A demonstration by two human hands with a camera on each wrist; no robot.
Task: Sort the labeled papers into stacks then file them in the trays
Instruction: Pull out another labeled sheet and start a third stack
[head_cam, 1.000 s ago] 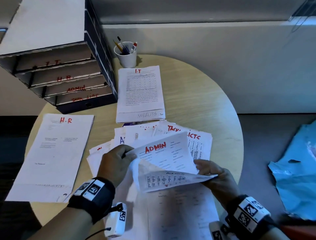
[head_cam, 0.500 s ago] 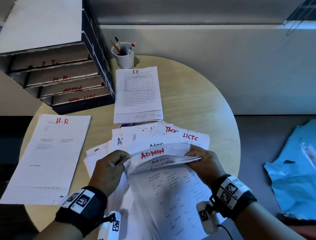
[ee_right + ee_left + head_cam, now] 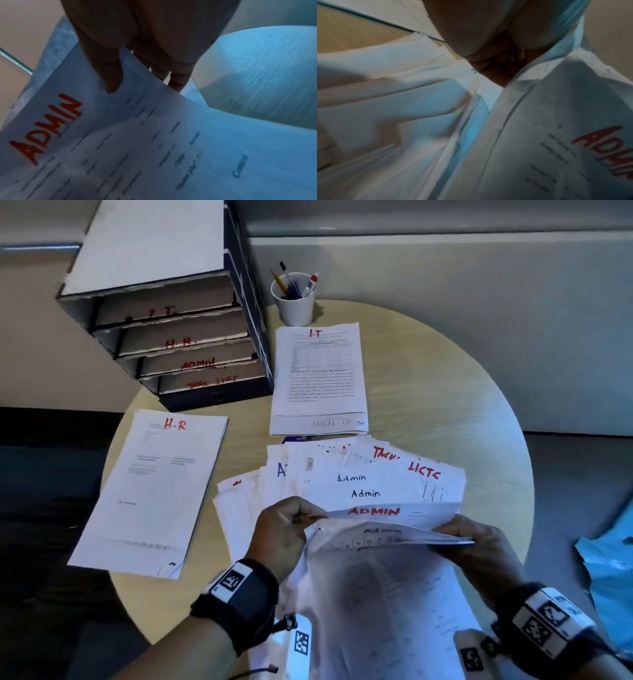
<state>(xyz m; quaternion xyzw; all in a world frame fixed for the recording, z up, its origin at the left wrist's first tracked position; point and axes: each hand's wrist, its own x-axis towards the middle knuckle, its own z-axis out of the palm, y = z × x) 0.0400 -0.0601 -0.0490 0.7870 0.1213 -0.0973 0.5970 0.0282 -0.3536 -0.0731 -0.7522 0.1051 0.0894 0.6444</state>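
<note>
Head view, far left: H.R stack [image 3: 150,491] flat on the round desk [image 3: 445,392], apart from the rest. Behind it the tray unit [image 3: 178,344], four slots marked I.T, H.R, ADMIN, TASK LIST in red. Right of the trays: pen cup [image 3: 295,301], and below it the I.T stack [image 3: 318,378], flat. Centre front: unsorted pile [image 3: 370,474] fanned out, tops reading Admin and TASK LISTS. Left hand [image 3: 284,529] has a curled grip on the left top edge of the ADMIN sheets [image 3: 376,512]; right hand [image 3: 479,546] pinches their right edge, so the sheets are lifted just over the pile, near edge of the desk. Far right: blue plastic [image 3: 609,577] off the desk. Left wrist view alone shows the pile's layered edges under the sheets [image 3: 556,135], fingers [image 3: 498,63] curled at the corner, blurry. Right wrist view alone shows the thumb [image 3: 109,75] on top of the ADMIN page [image 3: 120,135], the other fingers beneath.
</note>
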